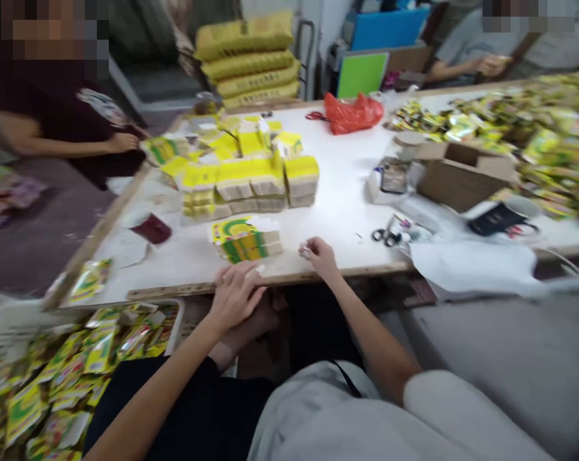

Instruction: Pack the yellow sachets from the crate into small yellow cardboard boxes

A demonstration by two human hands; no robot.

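At the front edge of the white table, my left hand (237, 292) rests with its fingers stretched out and nothing in them. Just beyond its fingertips is a small bundle of yellow and green packets (244, 242); whether they touch I cannot tell. To the right of that bundle, my right hand (321, 257) is closed in a pinch near the tabletop. Something small and pale shows at its fingertips, too small to name. Farther back stand stacked bundles of yellow packets (251, 176) in rows.
A white bin (178, 320) of loose packets stands at lower left. Scissors (387, 237), a cardboard box (455, 182) and a red plastic bag (351, 114) lie on the table (340, 186). A heap of packets (549, 141) covers the right side. Two people are across the table.
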